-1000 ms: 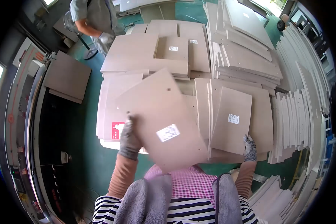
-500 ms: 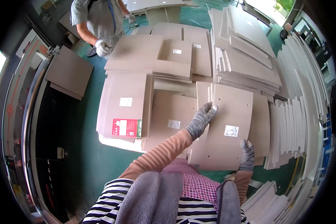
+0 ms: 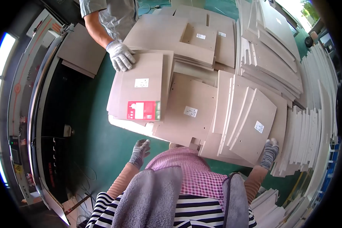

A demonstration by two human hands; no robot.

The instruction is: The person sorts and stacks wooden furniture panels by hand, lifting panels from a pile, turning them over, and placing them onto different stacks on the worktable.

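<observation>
Head view: touches with the right hand point(image 3: 270, 154) the lower right edge of a labelled panel point(image 3: 249, 125), slanted atop other boards point(image 3: 235, 102) at right (cannot tell whether clamped on it). Holds the left hand point(image 3: 140, 152) half-curled, loosely parted, over the green floor point(image 3: 98, 127). Shows a co-worker's gloved hand point(image 3: 120, 56) on the left-hand stack point(image 3: 150, 67).

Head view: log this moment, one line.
left hand: empty | right hand: at front-right labelled panel | co-worker's hand: at red-labelled stack
</observation>
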